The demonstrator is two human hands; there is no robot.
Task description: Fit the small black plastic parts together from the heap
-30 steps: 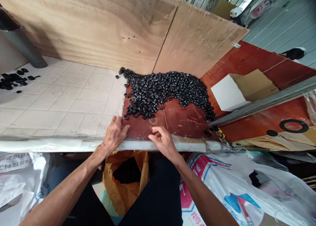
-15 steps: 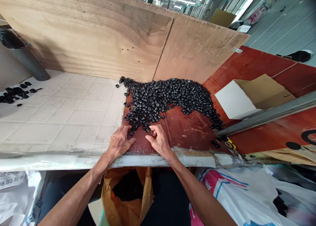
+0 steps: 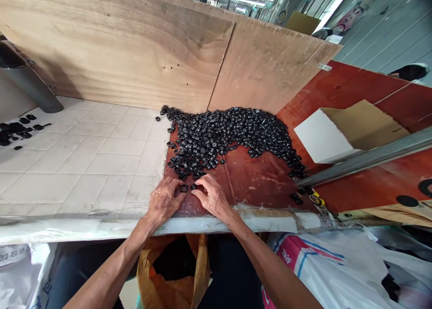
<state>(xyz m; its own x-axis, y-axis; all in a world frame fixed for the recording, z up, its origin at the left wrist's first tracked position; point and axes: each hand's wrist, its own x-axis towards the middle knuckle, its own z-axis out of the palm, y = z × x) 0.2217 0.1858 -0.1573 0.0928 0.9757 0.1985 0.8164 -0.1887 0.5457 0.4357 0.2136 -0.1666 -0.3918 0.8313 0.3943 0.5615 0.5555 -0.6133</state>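
A heap of small black plastic caps lies on the red-brown board, thinning toward me. At its near edge, my left hand curls its thumb and forefinger around a black ring-shaped piece. Opposite it, my right hand has a small dark cap between thumb and fingertips. Both pieces are low, close to the board. Part of the heap's front is hidden behind the right fingers.
Beneath the table edge, an orange-brown bag gapes between my legs. To the right are a cardboard box, a metal bar and a white bag. More black pieces lie on the left near a grey pipe.
Both hands have drawn slightly toward me, bringing a ring and a cap off the heap's near edge. The view has shifted a little.
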